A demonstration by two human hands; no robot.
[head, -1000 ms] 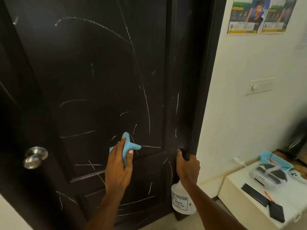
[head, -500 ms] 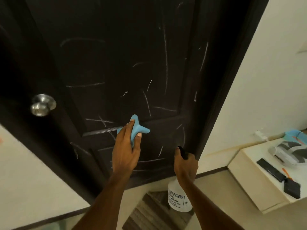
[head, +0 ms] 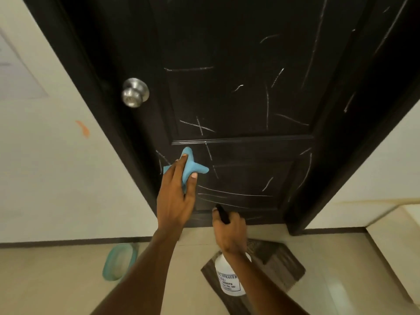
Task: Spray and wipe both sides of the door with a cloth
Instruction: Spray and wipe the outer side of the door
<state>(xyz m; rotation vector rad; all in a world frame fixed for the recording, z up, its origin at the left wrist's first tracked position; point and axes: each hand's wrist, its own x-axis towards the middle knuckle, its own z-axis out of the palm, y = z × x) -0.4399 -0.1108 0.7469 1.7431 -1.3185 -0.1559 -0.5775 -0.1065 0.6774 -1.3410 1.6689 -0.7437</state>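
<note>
**Wiping Low on the Streaked Door**

Holding a bunched blue cloth (head: pixel 193 167) against the dark door (head: pixel 238 98) with the left hand (head: pixel 175 201), thumb and fingers pinching the fabric, two corners poking out past the fingertips. Touching the door at the upper left corner of the lower panel, just under the horizontal moulding and well below the round metal knob (head: pixel 135 92). Gripping the black head of a white spray bottle (head: pixel 229 280) with the right hand (head: pixel 229 235), fingers curled round it, black tip pointing toward the foot of the door, the bottle's body hanging nearer, seen against a striped brown mat (head: pixel 280 267) on the floor. Showing pale chalky streaks across both panels and down the door's right side. Off to the left on the pale floor, close to the wall, a green oval basin (head: pixel 119 261). Higher up on that cream wall (head: pixel 45 178), a small orange smear (head: pixel 83 128).
</note>
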